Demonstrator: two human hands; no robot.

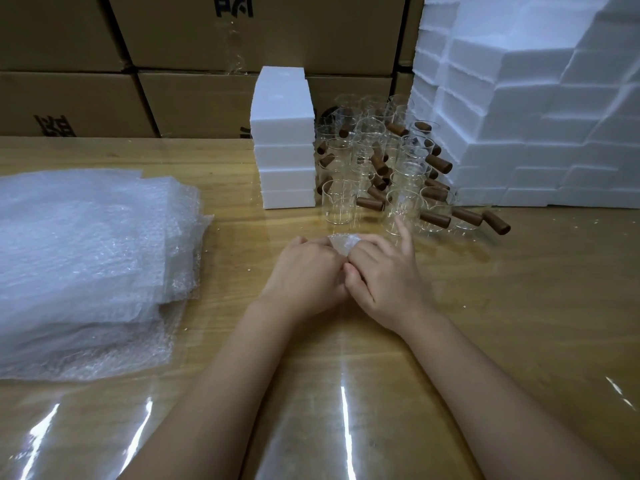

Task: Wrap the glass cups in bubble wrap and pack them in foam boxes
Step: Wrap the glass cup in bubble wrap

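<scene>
Curled fingers (362,259) of both hands close round a small clear bubble-wrap bundle (341,244). The left hand (304,271) and right hand (384,277) meet over it, low on the glossy wooden table (519,306), with only the right forefinger sticking out. Whatever is inside is hidden; I'd judge one cup is mid-wrap. Just beyond stand many bare clear glass cups with brown wooden handles (391,168), beside a stack of white foam boxes (284,143). A thick pile of bubble-wrap sheets (86,254) lies at the left. Most of the work looks undone.
</scene>
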